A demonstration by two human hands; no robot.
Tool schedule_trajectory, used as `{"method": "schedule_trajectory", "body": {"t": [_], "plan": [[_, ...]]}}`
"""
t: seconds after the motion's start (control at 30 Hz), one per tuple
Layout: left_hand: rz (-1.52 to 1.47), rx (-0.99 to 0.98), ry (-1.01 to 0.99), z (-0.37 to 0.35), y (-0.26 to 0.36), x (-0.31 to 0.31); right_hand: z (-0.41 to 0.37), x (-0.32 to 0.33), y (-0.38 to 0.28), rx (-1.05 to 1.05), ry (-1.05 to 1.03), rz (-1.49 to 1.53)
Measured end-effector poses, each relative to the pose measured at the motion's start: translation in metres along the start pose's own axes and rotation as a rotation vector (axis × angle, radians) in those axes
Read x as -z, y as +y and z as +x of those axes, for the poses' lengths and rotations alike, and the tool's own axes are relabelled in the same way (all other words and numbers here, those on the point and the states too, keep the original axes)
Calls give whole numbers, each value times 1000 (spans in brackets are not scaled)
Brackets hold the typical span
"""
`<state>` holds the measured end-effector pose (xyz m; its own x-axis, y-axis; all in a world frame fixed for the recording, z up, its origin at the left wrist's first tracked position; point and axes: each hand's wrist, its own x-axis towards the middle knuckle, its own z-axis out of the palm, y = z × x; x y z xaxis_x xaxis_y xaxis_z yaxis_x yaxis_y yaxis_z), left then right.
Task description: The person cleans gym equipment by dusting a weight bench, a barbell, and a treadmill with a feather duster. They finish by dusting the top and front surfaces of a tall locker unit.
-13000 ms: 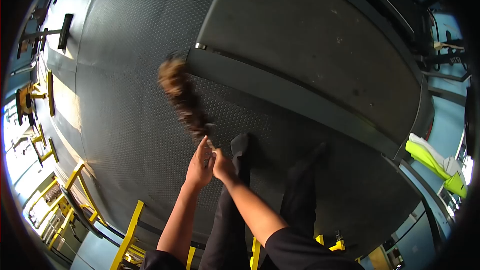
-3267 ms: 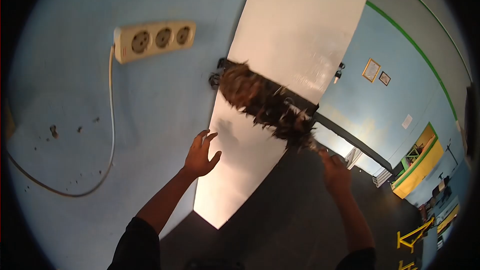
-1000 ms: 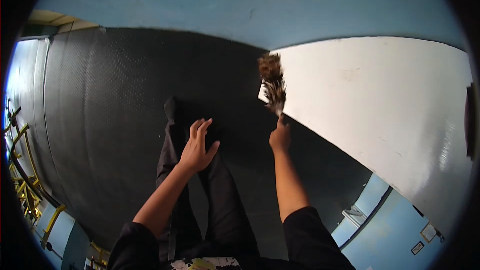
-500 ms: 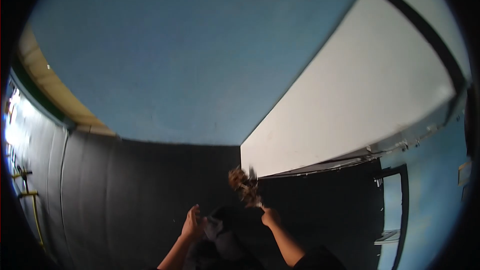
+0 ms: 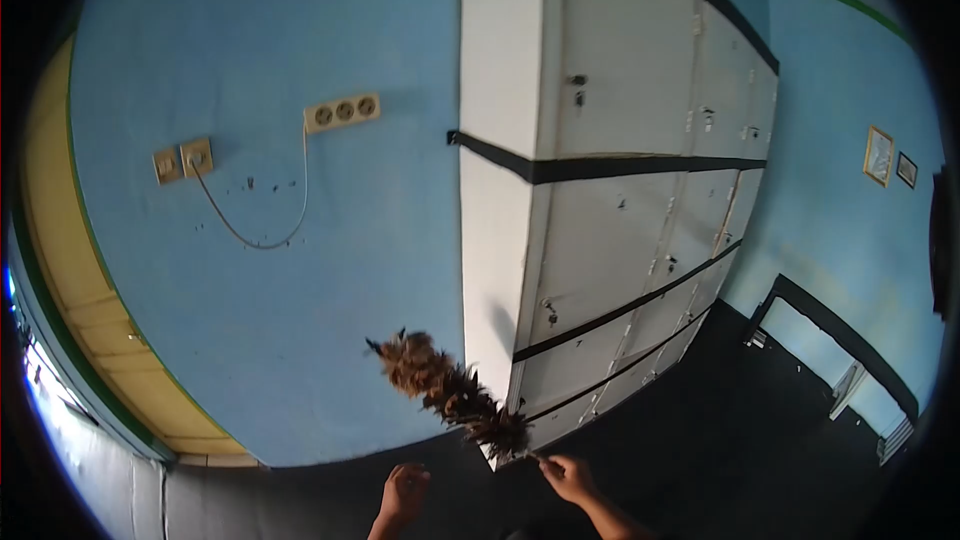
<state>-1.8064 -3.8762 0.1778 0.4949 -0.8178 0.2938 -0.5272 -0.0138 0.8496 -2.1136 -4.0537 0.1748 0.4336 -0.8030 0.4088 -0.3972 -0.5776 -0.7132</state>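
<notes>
A brown feather duster (image 5: pixel 445 390) slants up and to the left from my right hand (image 5: pixel 567 480), whose fingers are wrapped around the end of its handle. Its feathers overlap the lower corner of the white locker cabinet (image 5: pixel 495 240) and the blue wall (image 5: pixel 400 240) beside it. My left hand (image 5: pixel 405 490) is held low, left of the duster, with its fingers loosely bent and apart and nothing in it.
Numbered locker doors with keys in their locks face right. A power strip (image 5: pixel 342 113) hangs on the wall, its cord looping to an outlet (image 5: pixel 196 156). At far left is a yellow door (image 5: pixel 110 310); a black-framed white panel (image 5: pixel 820 340) stands at right on the dark floor (image 5: pixel 690 420).
My view has tilted up from the floor to the wall and lockers. The duster has swung up and left, now showing its full length. My left hand's fingers are more bent.
</notes>
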Motion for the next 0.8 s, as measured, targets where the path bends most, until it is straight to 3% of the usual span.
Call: {"method": "schedule_trajectory", "body": {"t": [0.17,0.3,0.4,0.47,0.5,0.6,0.67,0.73,0.8], "plan": [[4,-228,22,42,84,23,66,96,-70,105,108,69],[0,-334,27,77,169,41,127,170,-113,311,190,219],[-17,-398,-49,110,225,46,188,224,-142,452,289,100],[95,-552,-103,136,258,44,232,261,-166,540,408,-10],[99,-563,-100,148,278,42,256,274,-176,591,478,-51],[209,-579,-206,182,335,31,339,309,-203,446,438,190],[530,-554,-303,210,362,19,388,326,-223,442,424,253],[618,-554,-259,240,384,4,430,332,-242,392,555,384],[683,-535,-199,262,415,-14,481,311,-242,574,712,286]]}}
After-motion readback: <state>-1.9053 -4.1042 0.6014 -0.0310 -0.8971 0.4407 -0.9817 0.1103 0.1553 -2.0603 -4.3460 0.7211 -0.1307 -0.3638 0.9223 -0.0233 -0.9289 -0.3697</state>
